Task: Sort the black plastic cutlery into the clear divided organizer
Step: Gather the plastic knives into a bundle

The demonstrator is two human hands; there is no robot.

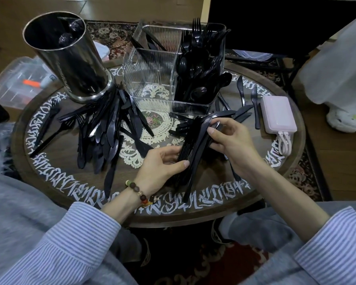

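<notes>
While my left hand grips the bundle of knives near its lower handles, my right hand pinches the upper ends. I judge them light, stiff and smooth, so they may slide; holding the handles together seems best. Beyond stands the ribbed clear organizer with spoons and forks; a loose pile lies left.
</notes>
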